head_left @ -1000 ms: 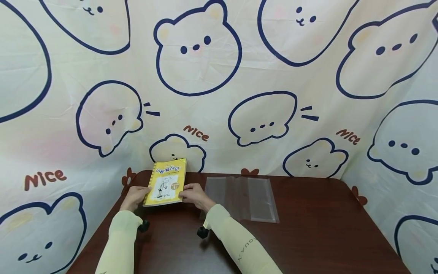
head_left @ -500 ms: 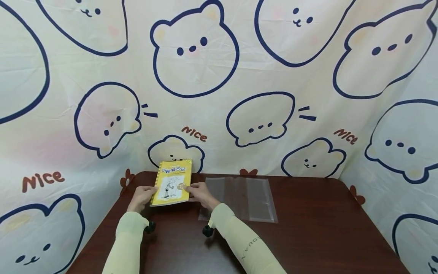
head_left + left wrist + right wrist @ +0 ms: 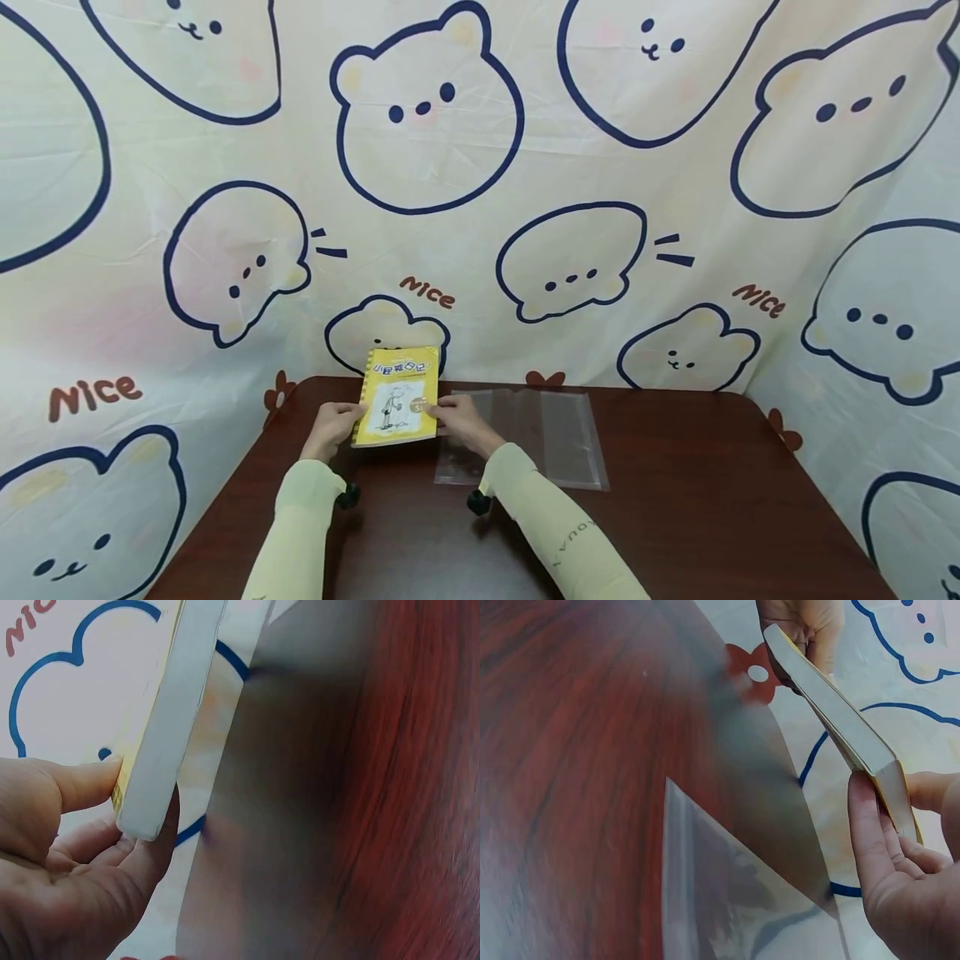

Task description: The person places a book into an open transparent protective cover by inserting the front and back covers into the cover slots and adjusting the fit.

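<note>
At the middle of the frame, both hands, left [image 3: 330,427] and right [image 3: 463,422], pinch the book [image 3: 397,397] by its side edges, lifted off the bench [image 3: 675,517], beside the plastic sleeve [image 3: 558,437], probably to insert it.

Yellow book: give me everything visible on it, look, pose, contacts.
The yellow book is a thin softcover with a yellow cover, dark title characters, a white panel with a line-drawn figure and a small round gold sticker. Its page edges look off-white. It is closed, tilted up with the cover facing the person, and held above the dark wooden table. The left hand grips its left edge, the right hand its right edge. The clear plastic sleeve lies apart, to its right.
</note>
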`<state>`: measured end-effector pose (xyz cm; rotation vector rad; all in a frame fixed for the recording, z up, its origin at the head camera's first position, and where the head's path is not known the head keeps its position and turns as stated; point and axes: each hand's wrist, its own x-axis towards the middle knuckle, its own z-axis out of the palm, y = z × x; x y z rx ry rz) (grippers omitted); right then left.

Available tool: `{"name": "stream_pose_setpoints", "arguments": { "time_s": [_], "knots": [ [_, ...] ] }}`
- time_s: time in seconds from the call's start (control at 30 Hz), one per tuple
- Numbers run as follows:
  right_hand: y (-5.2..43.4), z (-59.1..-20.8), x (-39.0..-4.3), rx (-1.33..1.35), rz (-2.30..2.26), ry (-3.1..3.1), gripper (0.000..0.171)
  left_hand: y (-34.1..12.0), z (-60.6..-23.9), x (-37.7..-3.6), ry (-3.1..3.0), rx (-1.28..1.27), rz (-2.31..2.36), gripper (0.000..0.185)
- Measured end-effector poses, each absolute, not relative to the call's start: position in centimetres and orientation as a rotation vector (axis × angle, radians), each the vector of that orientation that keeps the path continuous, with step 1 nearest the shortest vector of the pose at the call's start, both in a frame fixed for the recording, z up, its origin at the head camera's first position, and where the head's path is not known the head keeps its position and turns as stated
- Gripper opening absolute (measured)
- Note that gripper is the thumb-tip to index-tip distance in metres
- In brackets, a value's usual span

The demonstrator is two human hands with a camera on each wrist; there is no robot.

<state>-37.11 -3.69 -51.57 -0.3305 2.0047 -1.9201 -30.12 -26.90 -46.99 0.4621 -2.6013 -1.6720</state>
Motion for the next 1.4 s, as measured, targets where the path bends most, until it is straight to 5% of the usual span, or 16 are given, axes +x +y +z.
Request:
{"name": "stream_pose_setpoints", "arguments": {
  "time_s": [1.4],
  "knots": [
    [7.9,-51.2,-37.5,-0.27,-1.865,2.179,0.035,-18.0,-48.7,-33.6,-2.628,0.321,-1.739,0.037]
  ]
}}
